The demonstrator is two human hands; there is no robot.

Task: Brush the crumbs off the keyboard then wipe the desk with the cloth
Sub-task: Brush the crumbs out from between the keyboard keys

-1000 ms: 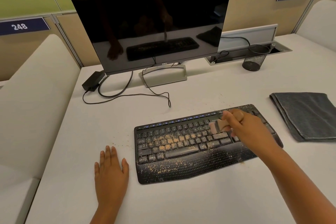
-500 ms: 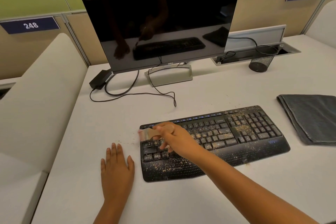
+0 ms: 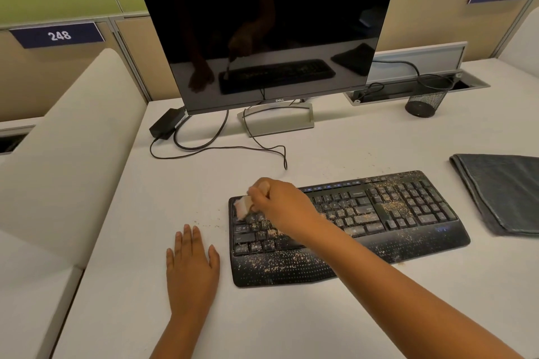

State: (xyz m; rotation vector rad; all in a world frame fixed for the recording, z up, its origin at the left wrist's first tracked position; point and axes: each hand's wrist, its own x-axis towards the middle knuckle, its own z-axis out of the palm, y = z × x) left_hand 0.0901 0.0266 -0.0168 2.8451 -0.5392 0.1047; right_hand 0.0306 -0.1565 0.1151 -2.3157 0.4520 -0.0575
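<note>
A black keyboard [image 3: 393, 213] lies on the white desk [image 3: 291, 315], strewn with tan crumbs on its keys and palm rest. My right hand [image 3: 284, 205] grips a small pale brush [image 3: 243, 206] whose bristles touch the keyboard's far left corner. My left hand [image 3: 191, 264] rests flat on the desk just left of the keyboard, fingers straight. A few crumbs [image 3: 208, 224] lie on the desk between my left hand and the keyboard. A folded dark grey cloth [image 3: 501, 192] lies at the right edge of the desk.
A black monitor [image 3: 268, 29] on a silver stand [image 3: 278, 122] stands behind the keyboard, with a power brick [image 3: 166, 125] and loose cables [image 3: 221, 148] at its foot. A black mesh cup [image 3: 427, 99] sits back right. A cream divider [image 3: 67, 154] borders the desk's left.
My right hand has swept the brush leftward across the keyboard, from the right-hand keys to its left end. My left hand has stayed flat on the desk.
</note>
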